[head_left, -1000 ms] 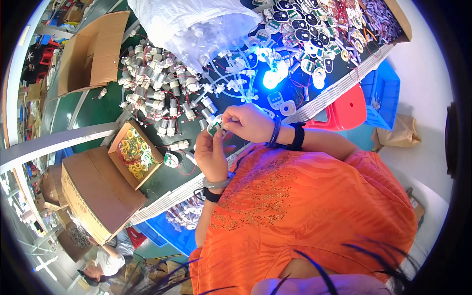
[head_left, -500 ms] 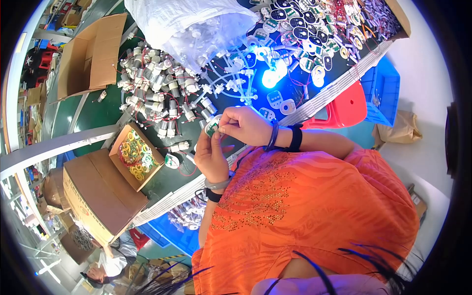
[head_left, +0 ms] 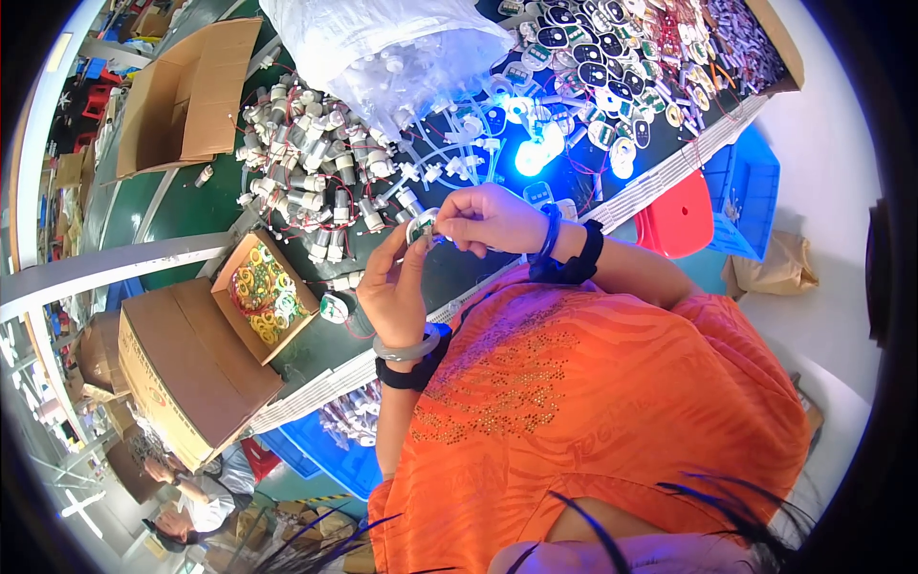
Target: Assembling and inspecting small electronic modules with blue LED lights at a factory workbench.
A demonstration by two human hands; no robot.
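Circuit board [head_left: 422, 227] is pinched by the left hand [head_left: 394, 297] above the bench [head_left: 215, 212], its edge held between the right hand [head_left: 492, 218]'s fingertips, and could be dropped if these small holds were loosened.

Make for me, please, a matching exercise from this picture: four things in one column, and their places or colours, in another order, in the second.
Column 1
1. White part with green circuit board
2. Cylindrical motors with red wires
3. Plastic stool
4. Yellow-and-green loops

Column 2
A. Red, near a blue crate
B. In a small open cardboard box
C. Held by the left hand, right hand at its edge
D. Heaped on the green workbench

Pairs: 1-C, 2-D, 3-A, 4-B
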